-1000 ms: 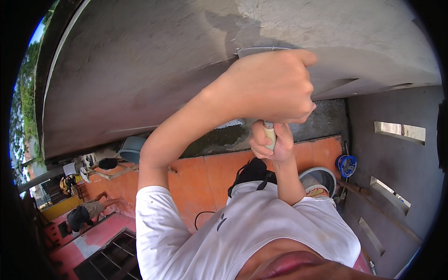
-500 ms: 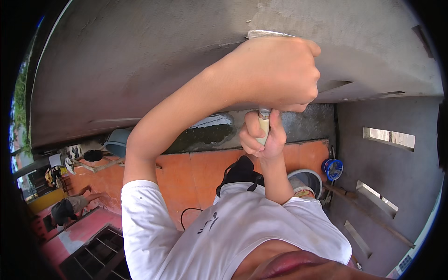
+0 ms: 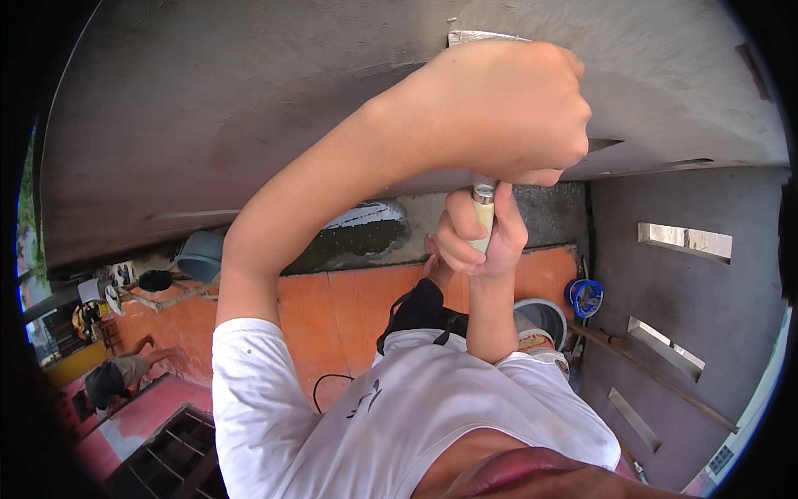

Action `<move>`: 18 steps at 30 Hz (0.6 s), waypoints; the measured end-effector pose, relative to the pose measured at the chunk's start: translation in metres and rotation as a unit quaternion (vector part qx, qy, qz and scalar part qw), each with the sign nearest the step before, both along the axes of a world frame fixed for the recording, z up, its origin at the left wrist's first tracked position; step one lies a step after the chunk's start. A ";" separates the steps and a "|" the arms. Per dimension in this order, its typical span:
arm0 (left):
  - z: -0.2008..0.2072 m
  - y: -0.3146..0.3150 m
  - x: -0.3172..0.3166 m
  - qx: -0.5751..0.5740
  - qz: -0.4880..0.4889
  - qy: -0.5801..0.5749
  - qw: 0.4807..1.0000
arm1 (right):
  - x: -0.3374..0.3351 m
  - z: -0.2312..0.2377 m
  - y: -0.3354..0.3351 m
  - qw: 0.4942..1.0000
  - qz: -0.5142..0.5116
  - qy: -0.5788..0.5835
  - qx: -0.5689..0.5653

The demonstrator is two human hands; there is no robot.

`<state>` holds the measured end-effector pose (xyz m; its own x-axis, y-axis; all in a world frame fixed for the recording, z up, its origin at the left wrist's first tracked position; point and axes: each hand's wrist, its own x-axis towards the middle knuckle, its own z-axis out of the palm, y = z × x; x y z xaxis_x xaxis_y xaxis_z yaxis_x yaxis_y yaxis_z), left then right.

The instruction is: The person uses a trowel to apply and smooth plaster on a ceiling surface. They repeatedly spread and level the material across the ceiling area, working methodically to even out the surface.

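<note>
My left hand (image 3: 524,112) is a closed fist held up near the grey plastered wall (image 3: 249,75), its back toward me. Whatever its fingers wrap round is hidden. Beyond the knuckles shows the pale straight edge of a flat blade (image 3: 486,36), close to the wall. Just below that fist, my right hand (image 3: 490,237) is wrapped round the cream handle (image 3: 485,218) of a hand tool with a metal collar. The tool's metal part runs up behind my left hand, so its working end is hidden.
A side wall (image 3: 690,200) with slot openings stands at right. By it are a blue bucket (image 3: 584,298), a grey tub (image 3: 544,318) and a long wooden pole (image 3: 665,378). A grey basin (image 3: 199,256) sits at left. Another person (image 3: 116,382) bends over farther off.
My left fist has moved up and to the right along the wall. My right hand, with the cream-handled tool, has shifted slightly right too.
</note>
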<state>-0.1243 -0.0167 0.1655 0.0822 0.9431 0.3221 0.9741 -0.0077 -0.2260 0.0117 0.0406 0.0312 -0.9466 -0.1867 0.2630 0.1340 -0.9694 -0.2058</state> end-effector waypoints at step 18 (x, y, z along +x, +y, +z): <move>0.003 0.003 -0.005 0.067 -0.051 0.005 0.996 | -0.005 -0.007 0.006 0.996 -0.020 0.034 0.083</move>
<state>-0.1293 -0.0141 0.1681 0.1791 0.8782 0.4435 0.9676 -0.0756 -0.2409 0.0066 0.0464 0.0241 -0.9351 -0.1959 0.2953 0.0765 -0.9253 -0.3713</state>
